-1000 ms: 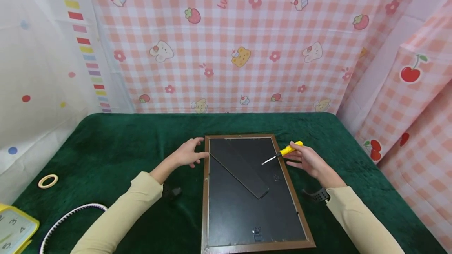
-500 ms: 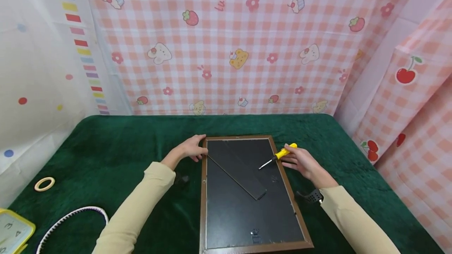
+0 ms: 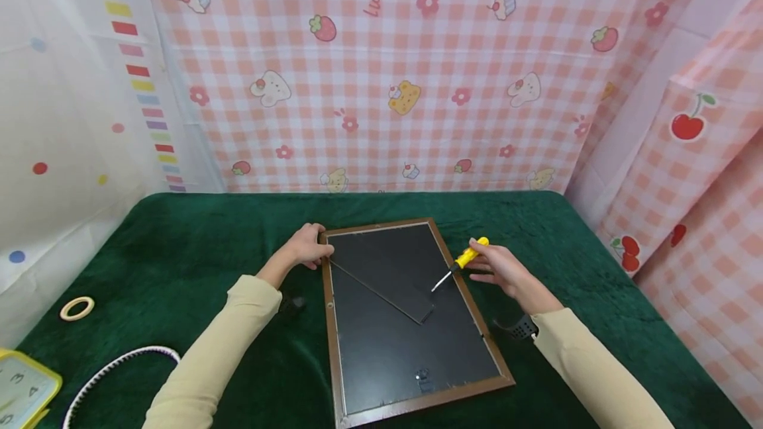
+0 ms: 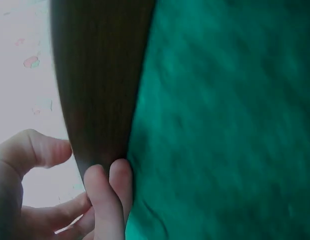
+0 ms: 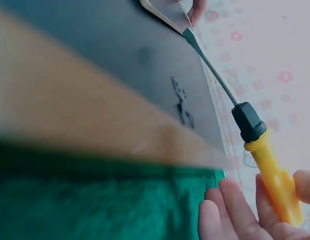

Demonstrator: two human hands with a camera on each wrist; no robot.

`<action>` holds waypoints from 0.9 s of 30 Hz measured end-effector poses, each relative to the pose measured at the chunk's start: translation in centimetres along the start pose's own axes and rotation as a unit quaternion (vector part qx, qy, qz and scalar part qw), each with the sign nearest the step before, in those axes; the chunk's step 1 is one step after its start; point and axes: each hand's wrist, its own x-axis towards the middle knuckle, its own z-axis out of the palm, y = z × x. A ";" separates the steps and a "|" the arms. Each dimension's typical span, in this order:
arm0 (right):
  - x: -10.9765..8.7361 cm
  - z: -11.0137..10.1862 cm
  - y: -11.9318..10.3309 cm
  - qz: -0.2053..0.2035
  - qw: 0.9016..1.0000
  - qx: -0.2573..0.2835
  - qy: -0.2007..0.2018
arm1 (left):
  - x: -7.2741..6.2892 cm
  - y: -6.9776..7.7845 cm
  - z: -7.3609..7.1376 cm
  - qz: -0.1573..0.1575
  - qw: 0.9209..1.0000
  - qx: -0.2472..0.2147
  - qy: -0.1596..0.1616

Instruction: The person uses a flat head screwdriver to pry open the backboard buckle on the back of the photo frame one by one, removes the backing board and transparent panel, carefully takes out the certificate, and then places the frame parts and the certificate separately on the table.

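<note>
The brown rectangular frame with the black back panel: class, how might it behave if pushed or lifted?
The brown rectangular frame with the black back panel would probably stay stiff, as its sides look straight. Being broad and flat, it seems unlikely to roll. The fuzzy-looking green cloth beneath may drag on it.

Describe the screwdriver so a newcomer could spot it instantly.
Find the green plush cloth, then the brown-edged, black-backed rectangular frame there. At the frame's right edge, the right hand holds a yellow-handled, metal-shafted screwdriver; its bright yellow sets it apart from the dark frame.
</note>
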 end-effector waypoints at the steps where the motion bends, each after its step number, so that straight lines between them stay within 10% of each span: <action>1: -0.5 -0.2 0.1 0.000 1.000 -0.006 -0.004 | -0.1 -0.2 -0.2 -0.004 1.000 0.001 0.006; 14: -7.4 -1.7 2.2 0.037 0.993 -0.072 -0.092 | -2.1 -4.1 -3.7 -0.042 0.998 -0.034 0.023; 27: -7.5 -0.4 2.8 0.033 0.992 -0.016 -0.121 | -4.0 -4.8 -4.1 -0.038 0.999 -0.027 0.002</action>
